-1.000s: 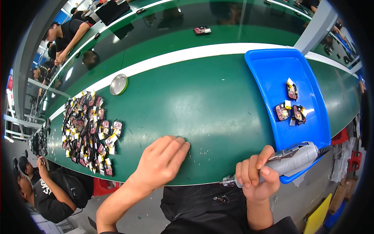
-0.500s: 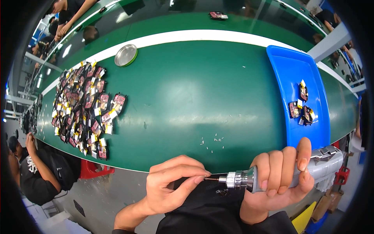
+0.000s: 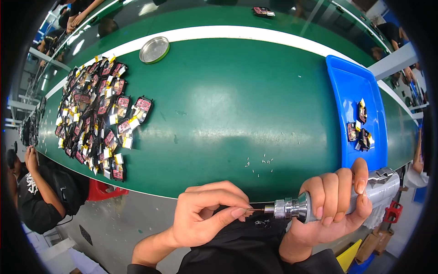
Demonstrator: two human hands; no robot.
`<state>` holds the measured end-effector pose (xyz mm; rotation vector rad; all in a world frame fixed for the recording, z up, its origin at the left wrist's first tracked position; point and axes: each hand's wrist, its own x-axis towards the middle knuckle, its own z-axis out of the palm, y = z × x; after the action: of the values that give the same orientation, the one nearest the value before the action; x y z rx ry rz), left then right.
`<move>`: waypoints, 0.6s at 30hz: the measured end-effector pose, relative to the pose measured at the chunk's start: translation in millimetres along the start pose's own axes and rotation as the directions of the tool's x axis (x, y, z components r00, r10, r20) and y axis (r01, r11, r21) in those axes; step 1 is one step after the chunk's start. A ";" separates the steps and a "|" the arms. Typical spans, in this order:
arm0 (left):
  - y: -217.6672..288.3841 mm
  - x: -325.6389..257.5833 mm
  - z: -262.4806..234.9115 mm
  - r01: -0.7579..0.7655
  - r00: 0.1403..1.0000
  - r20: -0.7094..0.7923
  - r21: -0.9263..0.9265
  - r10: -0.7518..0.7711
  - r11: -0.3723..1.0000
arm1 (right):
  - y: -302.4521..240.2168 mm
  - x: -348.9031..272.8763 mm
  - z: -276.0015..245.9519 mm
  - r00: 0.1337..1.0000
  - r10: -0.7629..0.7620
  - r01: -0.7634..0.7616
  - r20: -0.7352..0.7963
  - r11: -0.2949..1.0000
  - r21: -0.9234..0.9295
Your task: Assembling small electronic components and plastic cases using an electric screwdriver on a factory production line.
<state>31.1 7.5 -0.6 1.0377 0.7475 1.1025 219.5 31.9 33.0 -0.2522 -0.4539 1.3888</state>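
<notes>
My right hand (image 3: 335, 198) is wrapped round a grey electric screwdriver (image 3: 382, 189), held level with its metal chuck (image 3: 286, 208) and thin bit (image 3: 258, 210) aimed left. At the bit's tip, my left hand (image 3: 207, 212) has thumb and forefinger pinched together. Whatever sits between those fingertips is too small to make out. Both hands are just in front of the near edge of the green table (image 3: 214, 114). A small dark thing (image 3: 262, 223) shows below the bit against my black clothing.
Many small black-cased circuit units (image 3: 93, 109) with white and yellow parts are heaped at the left. A blue tray (image 3: 335, 109) on the right holds several more. A round metal dish (image 3: 155, 49) stands at the back; tiny pale bits (image 3: 266, 160) lie nearby. Co-workers sit around.
The view has shifted a little, so the table's things sit slightly elsewhere in the picture. My hands keep the same hold, the left fingertips still at the bit's tip.
</notes>
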 end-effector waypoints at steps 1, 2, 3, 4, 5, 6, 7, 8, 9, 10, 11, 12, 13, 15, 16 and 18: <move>0.7 0.1 1.1 0.025 1.000 -0.009 -0.063 -0.026 0.998 | -0.1 -0.4 -0.4 1.000 0.003 -0.003 -0.001 1.000 -0.001; 1.0 -0.4 2.1 0.049 0.999 -0.017 -0.127 -0.052 0.991 | -0.1 -1.0 -1.1 1.000 0.007 -0.007 0.008 1.000 -0.006; 0.8 -0.3 2.4 0.050 0.998 -0.018 -0.128 -0.053 0.991 | 0.1 -0.9 -1.7 1.000 0.009 -0.009 0.017 1.000 -0.012; 0.3 -0.5 2.5 0.059 0.998 -0.025 -0.117 -0.063 0.991 | 0.9 -0.1 -1.4 1.000 0.010 -0.010 0.015 1.000 -0.012; -0.1 -0.8 2.7 0.069 0.997 -0.032 -0.105 -0.073 0.992 | 2.2 1.3 -0.8 1.000 0.010 -0.009 0.021 1.000 -0.030; 1.1 0.4 2.6 0.070 0.997 -0.033 -0.105 -0.074 0.992 | 3.2 3.0 -0.1 1.000 0.011 -0.009 0.028 0.999 -0.046; 2.6 2.3 2.2 -0.002 0.999 -0.033 0.134 0.007 0.991 | 3.8 3.5 -0.9 1.000 0.011 -0.010 0.026 0.999 -0.045; 3.1 3.6 1.8 -0.074 0.996 -0.012 0.365 0.084 0.928 | 4.8 3.7 -2.6 1.000 0.018 -0.016 0.026 0.998 -0.069; 2.1 5.3 2.3 -0.073 0.997 -0.011 0.363 0.083 0.929 | 5.0 4.8 -4.2 0.999 0.023 -0.021 0.025 0.995 -0.095; 0.7 7.4 2.9 -0.144 0.987 0.005 0.469 0.161 0.871 | 5.8 6.1 -5.5 1.000 0.021 -0.019 0.022 0.995 -0.098; -0.7 9.8 3.1 -0.210 0.972 0.031 0.567 0.235 0.796 | 7.0 7.6 -6.8 1.000 0.012 -0.011 0.007 0.996 -0.090; -1.6 10.6 4.3 -0.211 0.971 0.031 0.568 0.235 0.796 | 7.0 8.4 -7.9 1.000 0.006 -0.006 -0.004 0.997 -0.079; -2.5 11.6 5.5 -0.214 0.969 0.028 0.583 0.244 0.783 | 6.3 9.4 -9.1 1.000 0.005 -0.005 -0.003 0.997 -0.077; -3.0 15.4 7.3 -0.223 0.966 0.033 0.601 0.255 0.768 | 3.7 12.1 -11.5 0.999 0.001 -0.002 -0.040 0.999 -0.035; -2.3 18.1 8.3 -0.234 0.967 0.066 0.618 0.247 0.751 | 1.9 12.6 -12.7 0.999 -0.006 0.005 -0.037 0.999 -0.032; 5.6 22.9 11.2 -0.285 0.955 0.124 0.644 0.271 0.710 | -1.4 13.8 -13.8 0.997 -0.023 0.021 -0.075 0.999 -0.030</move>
<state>46.1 26.7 8.9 1.8152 1.0227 1.0979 228.6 46.5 23.5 -0.3212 -0.4131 1.3471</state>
